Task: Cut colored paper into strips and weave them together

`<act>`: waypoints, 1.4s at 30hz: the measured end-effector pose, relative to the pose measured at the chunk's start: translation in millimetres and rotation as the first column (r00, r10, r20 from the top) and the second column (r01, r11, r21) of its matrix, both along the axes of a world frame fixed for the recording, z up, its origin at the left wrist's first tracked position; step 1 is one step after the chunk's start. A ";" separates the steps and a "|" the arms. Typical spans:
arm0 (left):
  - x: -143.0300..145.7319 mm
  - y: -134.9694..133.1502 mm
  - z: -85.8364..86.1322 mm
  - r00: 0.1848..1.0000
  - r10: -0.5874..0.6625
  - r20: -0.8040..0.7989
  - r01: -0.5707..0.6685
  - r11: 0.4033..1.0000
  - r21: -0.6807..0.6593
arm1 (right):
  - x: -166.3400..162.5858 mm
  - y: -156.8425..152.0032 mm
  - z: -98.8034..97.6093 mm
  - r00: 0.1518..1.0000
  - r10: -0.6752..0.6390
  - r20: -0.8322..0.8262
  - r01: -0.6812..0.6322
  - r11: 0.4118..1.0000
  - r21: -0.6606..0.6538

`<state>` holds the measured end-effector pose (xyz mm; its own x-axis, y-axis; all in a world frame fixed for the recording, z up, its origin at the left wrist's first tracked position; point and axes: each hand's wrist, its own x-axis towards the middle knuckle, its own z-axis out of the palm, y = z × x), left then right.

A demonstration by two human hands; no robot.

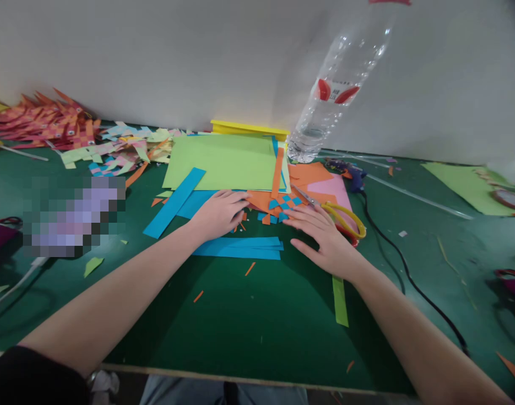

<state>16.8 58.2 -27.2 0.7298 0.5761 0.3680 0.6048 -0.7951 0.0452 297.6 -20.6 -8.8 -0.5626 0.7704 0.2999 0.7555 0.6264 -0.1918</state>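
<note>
Head view: right hand (318, 232) spread at woven paper (286, 203), scissors (361, 226) beside; left hand (220, 214) grip unclear; bottle (337, 90) behind.

2 bare forearms (130, 287) angled inward, left hand (219, 214) palm down, fingers (237, 197) bent, right hand (327, 241) flatter, thumb (303, 248) apart

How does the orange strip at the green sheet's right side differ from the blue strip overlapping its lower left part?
The orange strip is narrower than the blue strip. In this view, the orange strip runs nearly vertical, while the blue strip slants. Both are long and straight.
</note>
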 end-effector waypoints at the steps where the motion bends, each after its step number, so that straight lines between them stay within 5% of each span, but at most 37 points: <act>1: 0.0 0.4 -0.4 1.000 -0.008 0.007 0.008 1.000 0.003 | -0.4 -0.4 -0.3 1.000 0.010 0.022 -0.009 1.000 -0.008; 12: 0.8 1.1 -1.6 1.000 -0.008 0.024 0.008 1.000 -0.015 | -1.9 -0.7 -2.9 0.991 0.042 0.127 -0.034 0.997 -0.065; 28: 2.1 -5.0 8.3 0.997 0.054 0.048 -0.047 0.990 -0.135 | -1.2 -0.7 -3.0 0.997 0.024 0.074 -0.018 0.997 -0.077; 42: 2.3 -4.2 8.3 0.997 0.047 0.061 -0.042 0.995 -0.088 | -2.7 -1.0 0.3 1.000 -0.005 -0.013 0.005 0.998 -0.064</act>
